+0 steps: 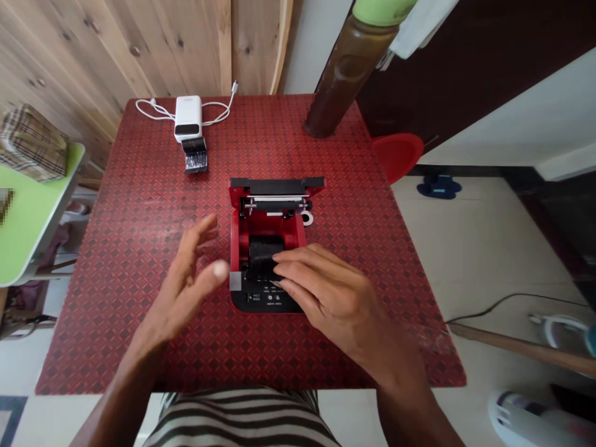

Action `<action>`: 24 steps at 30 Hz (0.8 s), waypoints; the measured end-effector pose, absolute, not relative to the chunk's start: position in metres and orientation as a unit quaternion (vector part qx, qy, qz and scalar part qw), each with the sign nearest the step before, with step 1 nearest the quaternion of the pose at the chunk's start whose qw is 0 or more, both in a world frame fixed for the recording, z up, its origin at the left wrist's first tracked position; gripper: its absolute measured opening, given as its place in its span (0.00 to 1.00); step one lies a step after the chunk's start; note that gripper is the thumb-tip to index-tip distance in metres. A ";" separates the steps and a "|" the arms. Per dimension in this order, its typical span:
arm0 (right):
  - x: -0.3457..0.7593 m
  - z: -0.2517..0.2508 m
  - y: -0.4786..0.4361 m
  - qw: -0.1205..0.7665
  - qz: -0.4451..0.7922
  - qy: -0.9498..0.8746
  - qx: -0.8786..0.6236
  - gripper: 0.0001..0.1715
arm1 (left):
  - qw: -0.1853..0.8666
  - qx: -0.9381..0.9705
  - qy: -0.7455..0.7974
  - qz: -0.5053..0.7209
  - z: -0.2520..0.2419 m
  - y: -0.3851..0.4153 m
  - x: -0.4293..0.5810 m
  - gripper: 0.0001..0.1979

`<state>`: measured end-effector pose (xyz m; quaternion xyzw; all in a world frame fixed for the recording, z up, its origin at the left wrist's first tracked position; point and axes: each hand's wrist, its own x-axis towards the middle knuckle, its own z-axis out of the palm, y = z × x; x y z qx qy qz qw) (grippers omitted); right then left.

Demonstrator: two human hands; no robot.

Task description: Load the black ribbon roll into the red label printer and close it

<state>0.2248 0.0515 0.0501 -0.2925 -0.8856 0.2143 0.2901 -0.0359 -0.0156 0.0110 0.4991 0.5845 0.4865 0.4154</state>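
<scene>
A small red and black label printer (241, 243) stands on the table with its lid (279, 186) raised toward the far side. Inside its red bay lies a black roll (266, 247), and a loose black strip from it reaches over the front panel. My right hand (326, 288) pinches the strip's edge between thumb and fingers, just above the panel's buttons. To the left of the printer, my left hand (189, 279) hovers with fingers apart, holding nothing. Behind the printer's right side, a white ring (307, 218) is partly visible.
On the red patterned table (139, 248), a white power bank (188, 115) with a looped cable sits at the back left, a crumpled black piece (195, 155) before it. A tall brown bottle (347, 71) stands back right. A red stool (398, 155) is beyond the right edge.
</scene>
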 end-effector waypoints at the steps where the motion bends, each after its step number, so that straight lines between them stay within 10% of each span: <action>1: 0.226 0.051 0.049 0.289 0.207 -0.887 -0.294 0.12 | 0.395 0.493 0.591 0.502 0.016 -0.004 -0.038 0.33; 17: 0.228 0.043 0.025 0.332 0.113 -0.877 -0.329 0.12 | 0.368 0.463 0.557 0.583 0.031 0.041 -0.017 0.10; 24: 0.230 0.039 0.015 0.326 0.078 -0.876 -0.348 0.11 | 0.483 0.411 0.570 0.522 0.000 0.003 -0.017 0.38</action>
